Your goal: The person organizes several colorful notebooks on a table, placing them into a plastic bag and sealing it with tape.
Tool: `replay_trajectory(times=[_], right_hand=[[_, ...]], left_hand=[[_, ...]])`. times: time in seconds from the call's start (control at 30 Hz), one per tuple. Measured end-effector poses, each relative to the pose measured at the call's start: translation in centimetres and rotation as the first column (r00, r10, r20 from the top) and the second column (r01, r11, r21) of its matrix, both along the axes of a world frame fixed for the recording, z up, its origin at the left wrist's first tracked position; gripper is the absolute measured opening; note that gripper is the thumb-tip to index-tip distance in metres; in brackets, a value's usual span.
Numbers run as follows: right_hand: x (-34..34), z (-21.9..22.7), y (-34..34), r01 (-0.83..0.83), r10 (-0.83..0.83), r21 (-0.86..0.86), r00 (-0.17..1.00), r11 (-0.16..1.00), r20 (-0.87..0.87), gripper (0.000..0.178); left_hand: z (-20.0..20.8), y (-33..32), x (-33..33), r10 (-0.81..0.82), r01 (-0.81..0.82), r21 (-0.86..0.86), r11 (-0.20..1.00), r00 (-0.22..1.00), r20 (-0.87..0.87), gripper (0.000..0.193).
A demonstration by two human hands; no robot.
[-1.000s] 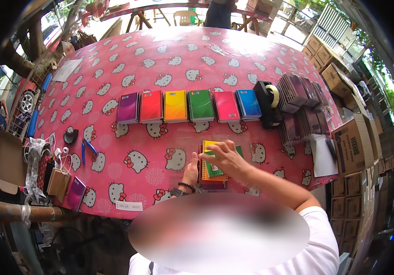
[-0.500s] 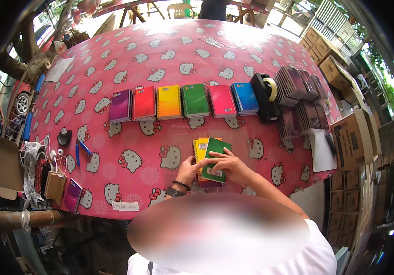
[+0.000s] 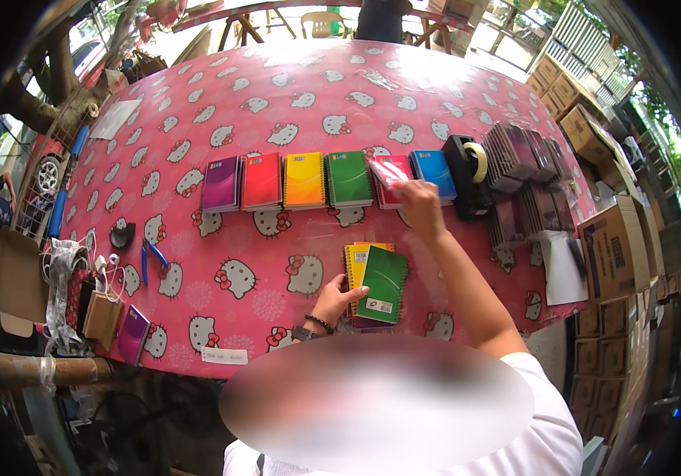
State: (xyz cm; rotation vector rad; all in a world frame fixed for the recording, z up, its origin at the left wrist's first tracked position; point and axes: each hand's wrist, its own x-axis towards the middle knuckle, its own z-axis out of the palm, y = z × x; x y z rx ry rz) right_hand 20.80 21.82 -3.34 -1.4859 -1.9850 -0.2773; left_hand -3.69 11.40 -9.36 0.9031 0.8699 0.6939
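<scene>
My left hand [image 3: 337, 303] grips the left side of a small fanned stack near the front of the table, its thumb on the green notebook [image 3: 385, 278]. Beneath that, a yellow notebook [image 3: 355, 255] sticks out to the left, and a purple edge shows at the bottom. My right hand [image 3: 421, 200] reaches to the row behind and pinches a pink notebook [image 3: 389, 172], which is tilted up off its pile. That row also has purple [image 3: 221, 182], red [image 3: 261, 181], yellow [image 3: 304, 180], green [image 3: 348, 178] and blue [image 3: 433, 173] spiral notebooks.
A black tape dispenser [image 3: 466, 178] stands at the row's right end, beside stacks of wrapped notebooks [image 3: 515, 159]. Cardboard boxes [image 3: 614, 247] line the right side. Blue-handled pliers [image 3: 154, 258], cables and a lone purple notebook [image 3: 132, 335] lie at left.
My right hand has left the small stack, moved up to the row and lifted a pink notebook's edge. My left hand stays on the stack. The whole view has shifted slightly.
</scene>
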Motion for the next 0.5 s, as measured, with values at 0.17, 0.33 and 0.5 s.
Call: replay_trajectory(times=[0.17,0.33,0.5], right_hand=[[-1.4,5.4,-4.4,-0.411,-0.084,-0.342,0.529,0.845,-0.844,0.016],[-5.9,0.0,-8.1,-0.222,0.043,-0.408,0.913,0.886,-0.406,0.023],[-4.2,1.7,-3.7,-0.124,0.043,-0.191,0.925,0.974,-0.377,0.022]], left_hand=[[-2.8,0.3,-0.4,0.085,-0.075,-0.123,0.990,0.993,0.082,0.055],[0.1,0.3,0.4,0.043,-0.041,-0.083,0.996,0.999,0.025,0.046],[0.2,0.3,-0.5,0.049,-0.049,-0.026,0.998,0.999,-0.006,0.046]])
